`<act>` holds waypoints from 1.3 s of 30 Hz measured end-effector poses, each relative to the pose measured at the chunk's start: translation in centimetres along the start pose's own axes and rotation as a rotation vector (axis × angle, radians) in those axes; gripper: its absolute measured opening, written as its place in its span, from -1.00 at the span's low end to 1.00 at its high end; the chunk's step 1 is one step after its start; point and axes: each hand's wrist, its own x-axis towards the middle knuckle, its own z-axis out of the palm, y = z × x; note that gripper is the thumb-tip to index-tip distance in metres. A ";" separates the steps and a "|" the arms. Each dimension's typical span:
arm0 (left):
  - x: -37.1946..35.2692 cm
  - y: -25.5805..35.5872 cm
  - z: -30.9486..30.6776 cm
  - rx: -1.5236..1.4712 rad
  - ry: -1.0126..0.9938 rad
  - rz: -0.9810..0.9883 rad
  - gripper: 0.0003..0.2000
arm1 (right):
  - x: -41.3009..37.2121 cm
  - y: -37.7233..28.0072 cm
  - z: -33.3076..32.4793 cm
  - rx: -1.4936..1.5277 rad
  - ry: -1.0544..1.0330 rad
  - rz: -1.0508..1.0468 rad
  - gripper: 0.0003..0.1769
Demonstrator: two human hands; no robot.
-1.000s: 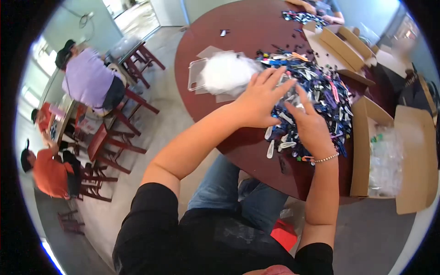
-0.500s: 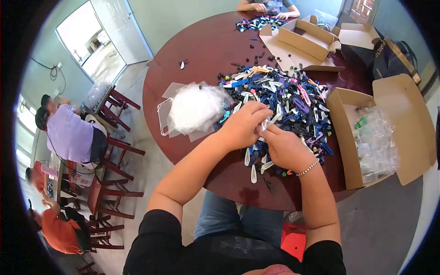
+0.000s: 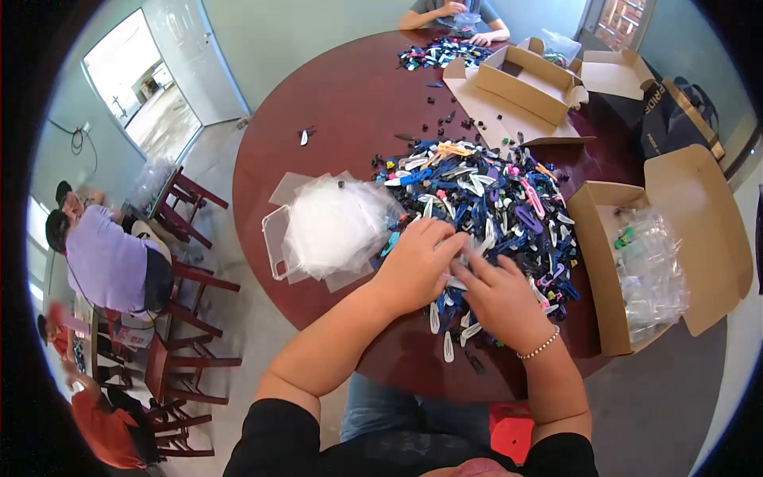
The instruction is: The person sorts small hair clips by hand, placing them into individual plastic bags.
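Over the near edge of a large heap of snap hair clips (image 3: 509, 215), my left hand (image 3: 417, 266) is closed, fingers bent toward the thumb. A small clear plastic bag (image 3: 456, 281) shows partly at its fingertips; the rest is hidden by the hands. Right beside it, my right hand (image 3: 507, 306) has its fingers stretched out and apart, the fingertips at the bag and over the clips. To the left of my left hand lies a stack of clear plastic bags (image 3: 334, 226), with a clear phone case (image 3: 274, 246) under its left edge.
An open cardboard box (image 3: 592, 262) holding filled clear bags (image 3: 648, 270) stands at the right. Another open box (image 3: 524, 83) is at the back. Across the round table (image 3: 310, 103) a person (image 3: 493, 24) sits by a smaller clip pile (image 3: 445, 54). People sit by stools at left.
My right hand's fingers have spread from their pinch at the bag, while my left hand stays closed. The whole view has shifted slightly, with the table lower in it.
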 end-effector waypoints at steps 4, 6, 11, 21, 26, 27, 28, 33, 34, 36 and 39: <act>-0.3 -0.2 0.3 -0.080 -0.062 -0.065 -0.51 | 0.1 -0.5 0.0 0.160 -0.014 -0.012 -0.46; -0.5 -0.3 0.7 -0.195 -0.130 -0.089 -0.49 | 0.1 -0.9 0.1 0.208 -0.003 0.000 -0.46; -0.5 -0.5 0.5 -0.245 -0.205 -0.034 -0.48 | 0.1 -1.0 0.6 0.341 -0.144 0.059 -0.48; 0.3 -0.6 0.1 -0.156 -0.069 -0.021 -0.46 | 0.8 -1.5 0.2 0.123 -0.019 -0.016 -0.45; -0.1 -1.1 0.4 -0.172 -0.020 0.041 -0.51 | 0.7 -1.7 0.7 0.105 -0.010 -0.023 -0.46; -0.4 -1.1 0.5 -0.175 -0.018 0.036 -0.51 | 0.6 -1.8 0.7 0.100 -0.003 -0.019 -0.45; -0.6 -1.0 0.5 -0.207 -0.048 -0.014 -0.54 | 0.6 -1.9 0.7 0.094 0.003 -0.016 -0.45; -0.8 -1.0 0.7 -0.249 -0.059 -0.086 -0.60 | 0.9 -1.8 0.8 0.060 0.044 -0.045 -0.46; -0.8 -1.0 0.7 -0.249 -0.064 -0.105 -0.62 | 1.0 -1.6 0.7 0.087 0.058 -0.036 -0.47; -0.8 -1.0 0.6 -0.244 -0.057 -0.127 -0.64 | 1.1 -1.3 0.5 0.111 0.069 -0.038 -0.49; -0.9 -1.6 0.7 -0.235 -0.070 -0.186 -0.71 | 1.0 -0.9 -0.4 0.167 0.172 0.027 -0.68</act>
